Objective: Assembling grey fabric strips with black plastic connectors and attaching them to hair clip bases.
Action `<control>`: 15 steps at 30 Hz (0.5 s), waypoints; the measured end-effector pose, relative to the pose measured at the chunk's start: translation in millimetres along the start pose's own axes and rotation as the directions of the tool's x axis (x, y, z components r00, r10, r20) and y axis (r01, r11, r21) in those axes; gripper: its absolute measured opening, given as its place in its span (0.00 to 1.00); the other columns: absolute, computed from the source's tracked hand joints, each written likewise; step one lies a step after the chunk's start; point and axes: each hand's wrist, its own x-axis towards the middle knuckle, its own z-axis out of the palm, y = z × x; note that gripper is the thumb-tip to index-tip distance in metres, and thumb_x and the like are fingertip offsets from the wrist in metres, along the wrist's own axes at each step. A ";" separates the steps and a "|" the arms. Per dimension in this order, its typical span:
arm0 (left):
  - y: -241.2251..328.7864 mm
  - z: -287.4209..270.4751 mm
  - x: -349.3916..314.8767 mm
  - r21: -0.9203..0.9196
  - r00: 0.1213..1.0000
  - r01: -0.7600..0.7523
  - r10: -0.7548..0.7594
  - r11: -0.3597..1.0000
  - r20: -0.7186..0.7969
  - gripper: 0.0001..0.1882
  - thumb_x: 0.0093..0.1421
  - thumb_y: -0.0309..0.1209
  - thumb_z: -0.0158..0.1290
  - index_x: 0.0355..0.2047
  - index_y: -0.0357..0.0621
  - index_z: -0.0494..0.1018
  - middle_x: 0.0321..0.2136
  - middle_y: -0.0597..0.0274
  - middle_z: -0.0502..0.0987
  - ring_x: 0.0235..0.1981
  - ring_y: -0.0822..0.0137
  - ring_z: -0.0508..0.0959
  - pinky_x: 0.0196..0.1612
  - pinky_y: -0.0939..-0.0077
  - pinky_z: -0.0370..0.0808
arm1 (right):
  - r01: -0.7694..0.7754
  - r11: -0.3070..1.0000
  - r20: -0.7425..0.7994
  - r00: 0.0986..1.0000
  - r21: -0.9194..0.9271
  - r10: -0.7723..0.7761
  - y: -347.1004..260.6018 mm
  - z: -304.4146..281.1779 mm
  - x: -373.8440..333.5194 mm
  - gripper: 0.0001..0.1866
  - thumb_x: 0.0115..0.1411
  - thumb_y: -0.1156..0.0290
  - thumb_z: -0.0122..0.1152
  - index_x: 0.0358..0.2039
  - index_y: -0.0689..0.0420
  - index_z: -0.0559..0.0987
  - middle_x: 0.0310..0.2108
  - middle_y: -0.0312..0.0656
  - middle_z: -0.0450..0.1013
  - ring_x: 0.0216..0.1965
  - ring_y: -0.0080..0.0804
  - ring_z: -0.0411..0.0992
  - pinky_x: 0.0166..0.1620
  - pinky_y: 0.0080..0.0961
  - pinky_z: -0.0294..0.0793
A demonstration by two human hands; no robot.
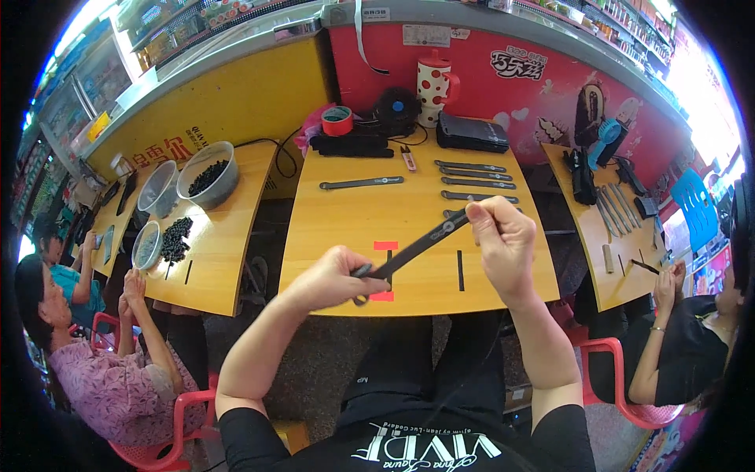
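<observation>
A flat dark grey strap [425, 245] with pale printing is stretched slantwise between my two hands above the table. My left hand [334, 277] is closed on its lower end, where a dark loop sticks out below the fingers. At the upper end, my right hand [503, 240] pinches the tip between thumb and fingers. Similar straps [476, 176] lie in a stack of rows on the table beyond my right hand, partly hidden by it. Another single strap [362, 182] lies farther left. Red tape marks [385, 245] and a black line [461, 270] are on the tabletop below.
Small pink-handled snips [408, 159], a red tape roll [336, 119], a black case [472, 132] and a spotted tumbler [432, 90] stand at the back. Left, a neighbouring table holds tubs [223, 193] and black pieces [176, 240]. People sit at both sides.
</observation>
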 end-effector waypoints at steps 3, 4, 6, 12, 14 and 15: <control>1.9 -35.5 7.9 0.108 0.989 0.147 -0.142 0.983 -0.052 0.09 0.53 0.32 0.62 0.25 0.38 0.79 0.15 0.70 0.71 0.16 0.80 0.68 0.20 0.84 0.64 | -0.290 0.933 0.024 0.956 0.213 0.292 31.2 5.2 10.5 0.11 0.62 0.73 0.58 0.24 0.61 0.74 0.16 0.26 0.61 0.18 0.10 0.54 0.20 0.15 0.51; -1.3 -45.7 15.3 0.058 0.981 0.169 -0.162 0.984 -0.111 0.10 0.53 0.32 0.62 0.24 0.37 0.79 0.15 0.69 0.72 0.14 0.80 0.67 0.17 0.84 0.62 | -0.289 0.933 0.026 0.957 0.216 0.290 42.7 10.6 15.5 0.11 0.62 0.73 0.58 0.24 0.61 0.74 0.16 0.26 0.61 0.18 0.10 0.54 0.20 0.15 0.51; -6.8 -70.9 31.6 -0.066 0.959 0.226 -0.233 0.972 -0.162 0.10 0.54 0.31 0.61 0.25 0.36 0.77 0.15 0.67 0.72 0.11 0.80 0.66 0.14 0.84 0.59 | -0.343 0.929 0.073 0.939 0.135 0.336 69.4 24.7 27.5 0.10 0.61 0.73 0.59 0.24 0.62 0.74 0.16 0.26 0.62 0.18 0.10 0.55 0.20 0.15 0.51; -57.7 -118.3 103.3 -0.231 0.870 0.307 -0.371 0.923 -0.324 0.09 0.57 0.28 0.58 0.23 0.36 0.74 0.15 0.66 0.72 0.10 0.80 0.65 0.11 0.86 0.56 | -0.400 0.914 0.098 0.909 -0.073 0.406 183.9 84.2 50.3 0.09 0.55 0.71 0.62 0.23 0.64 0.75 0.16 0.40 0.70 0.19 0.27 0.67 0.23 0.27 0.63; -68.4 -122.7 120.3 -0.181 0.847 0.338 -0.383 0.923 -0.368 0.09 0.56 0.28 0.59 0.22 0.37 0.73 0.15 0.66 0.73 0.10 0.79 0.65 0.12 0.84 0.57 | -0.360 0.901 0.071 0.919 -0.243 0.387 196.3 97.9 55.5 0.10 0.53 0.70 0.62 0.24 0.64 0.75 0.17 0.46 0.73 0.20 0.37 0.72 0.26 0.33 0.68; -70.9 -122.0 126.7 -0.151 0.834 0.357 -0.387 0.922 -0.394 0.09 0.56 0.27 0.59 0.22 0.37 0.73 0.16 0.65 0.73 0.11 0.78 0.65 0.12 0.82 0.58 | -0.316 0.863 0.067 0.927 -0.394 0.370 196.7 103.9 58.1 0.09 0.52 0.69 0.61 0.25 0.64 0.76 0.20 0.50 0.74 0.25 0.45 0.73 0.30 0.38 0.70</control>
